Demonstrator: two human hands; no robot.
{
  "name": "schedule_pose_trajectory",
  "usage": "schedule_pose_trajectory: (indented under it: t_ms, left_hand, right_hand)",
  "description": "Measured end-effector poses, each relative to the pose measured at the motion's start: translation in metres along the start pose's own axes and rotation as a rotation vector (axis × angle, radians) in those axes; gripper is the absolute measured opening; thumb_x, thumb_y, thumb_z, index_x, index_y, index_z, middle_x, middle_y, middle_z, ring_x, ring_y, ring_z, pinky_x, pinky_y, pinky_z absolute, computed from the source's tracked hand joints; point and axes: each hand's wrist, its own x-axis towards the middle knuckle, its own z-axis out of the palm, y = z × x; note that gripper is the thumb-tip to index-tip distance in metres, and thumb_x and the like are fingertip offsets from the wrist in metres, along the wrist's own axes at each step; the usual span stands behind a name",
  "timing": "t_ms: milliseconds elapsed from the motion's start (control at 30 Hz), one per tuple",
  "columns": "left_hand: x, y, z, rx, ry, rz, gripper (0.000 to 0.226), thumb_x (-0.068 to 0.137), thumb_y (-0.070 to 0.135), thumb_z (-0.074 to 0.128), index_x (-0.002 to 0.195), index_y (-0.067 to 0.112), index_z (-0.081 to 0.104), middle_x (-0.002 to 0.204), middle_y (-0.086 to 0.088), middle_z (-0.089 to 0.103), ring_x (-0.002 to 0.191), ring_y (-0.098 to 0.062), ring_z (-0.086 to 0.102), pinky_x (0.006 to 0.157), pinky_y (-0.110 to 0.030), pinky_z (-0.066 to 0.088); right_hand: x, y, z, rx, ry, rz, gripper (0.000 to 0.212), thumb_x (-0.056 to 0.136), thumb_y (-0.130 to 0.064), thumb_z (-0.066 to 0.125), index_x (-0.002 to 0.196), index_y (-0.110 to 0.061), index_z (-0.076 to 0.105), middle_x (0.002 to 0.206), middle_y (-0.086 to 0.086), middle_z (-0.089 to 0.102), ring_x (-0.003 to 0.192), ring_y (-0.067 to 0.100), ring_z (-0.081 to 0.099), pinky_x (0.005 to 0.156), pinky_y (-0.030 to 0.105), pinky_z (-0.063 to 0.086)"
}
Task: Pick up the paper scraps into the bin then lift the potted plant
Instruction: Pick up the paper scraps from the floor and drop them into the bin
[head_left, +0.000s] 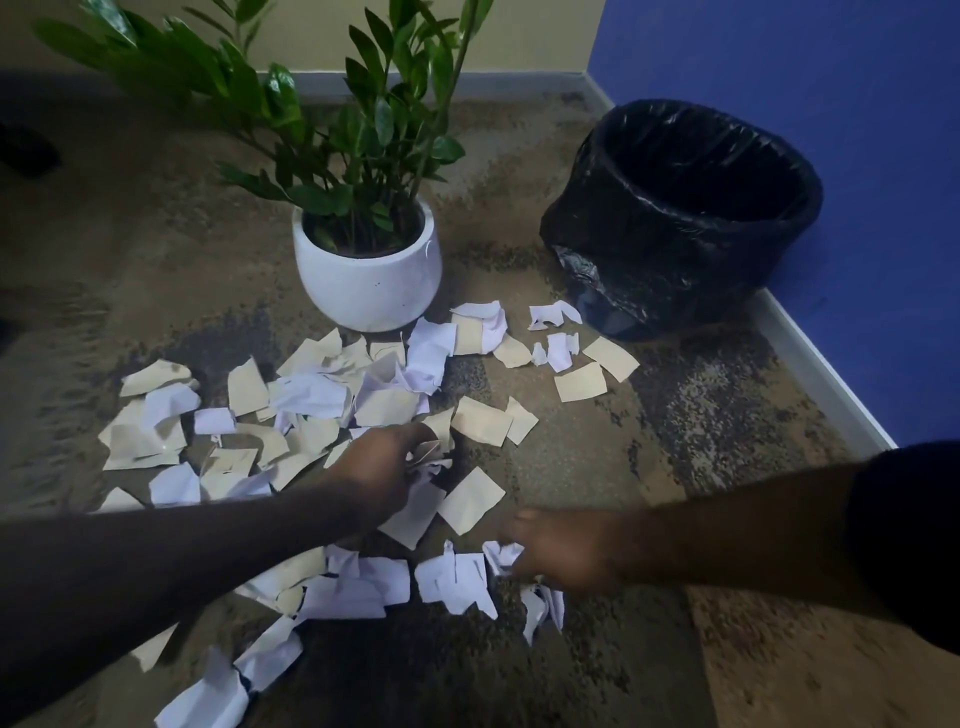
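The potted plant (367, 270) stands on the floor (597, 452) toward the back, near the rear wall (311, 31). The bin (685, 218) stands to its right, in the corner beside the side wall (831, 130). Paper scraps (311, 395) lie spread over the floor in front of both, reaching from just before the pot leftward and toward the viewer. The left hand (384, 467) sits amid the scraps at centre; the right hand (561, 551) lies nearer and to its right, touching scraps there.
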Motion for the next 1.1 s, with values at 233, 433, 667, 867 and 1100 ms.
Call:
schedule_pose_trajectory:
  t_ms: [233, 433, 667, 867, 1100]
  left_hand:
    - [0.009, -0.013, -0.011, -0.126, 0.096, -0.034, 0.028, 0.081, 0.01, 0.069, 0.104, 0.026, 0.063, 0.09, 0.01, 0.069, 0.081, -0.012, 0.065, 0.066, -0.026, 0.051]
    - [0.017, -0.024, -0.027, -0.117, 0.19, -0.097, 0.017, 0.085, 0.009, 0.061, 0.098, 0.02, 0.067, 0.08, 0.001, 0.069, 0.075, -0.017, 0.065, 0.066, -0.03, 0.05]
    - [0.014, -0.019, -0.032, -0.11, 0.19, -0.079, 0.012, 0.086, 0.009, 0.06, 0.09, 0.018, 0.067, 0.079, -0.002, 0.069, 0.075, -0.022, 0.064, 0.07, -0.034, 0.052]
    - [0.015, -0.012, -0.036, -0.103, 0.198, -0.074, 0.012, 0.085, 0.008, 0.06, 0.087, 0.018, 0.067, 0.078, 0.0, 0.069, 0.074, -0.019, 0.063, 0.063, -0.029, 0.047]
    - [0.015, -0.003, -0.047, -0.164, 0.25, -0.115, 0.011, 0.085, 0.016, 0.066, 0.075, 0.021, 0.064, 0.067, 0.005, 0.065, 0.064, -0.016, 0.059, 0.056, -0.027, 0.041]
  right_hand:
    - [-0.007, 0.017, -0.011, 0.248, 0.056, 0.204, 0.026, 0.096, -0.015, 0.051, 0.093, 0.003, 0.071, 0.099, 0.019, 0.065, 0.092, 0.031, 0.058, 0.076, 0.029, 0.038]
    - [-0.02, 0.025, -0.017, 0.401, 0.296, 0.363, 0.014, 0.083, -0.007, 0.062, 0.094, -0.004, 0.071, 0.103, 0.01, 0.067, 0.098, 0.02, 0.058, 0.081, 0.018, 0.037]
    - [-0.009, -0.012, -0.001, 0.237, -0.079, 0.342, 0.07, 0.079, -0.047, 0.069, 0.137, -0.024, 0.038, 0.133, 0.009, 0.041, 0.118, 0.023, 0.042, 0.097, 0.039, 0.043]
    - [0.0, -0.003, -0.008, 0.139, -0.067, 0.276, 0.03, 0.086, -0.008, 0.063, 0.115, 0.002, 0.062, 0.113, 0.021, 0.059, 0.101, 0.034, 0.055, 0.082, 0.026, 0.038]
    - [-0.002, 0.025, -0.04, 0.456, 0.253, 0.443, 0.022, 0.085, -0.006, 0.063, 0.106, -0.004, 0.07, 0.11, 0.014, 0.069, 0.098, 0.025, 0.062, 0.088, 0.027, 0.047]
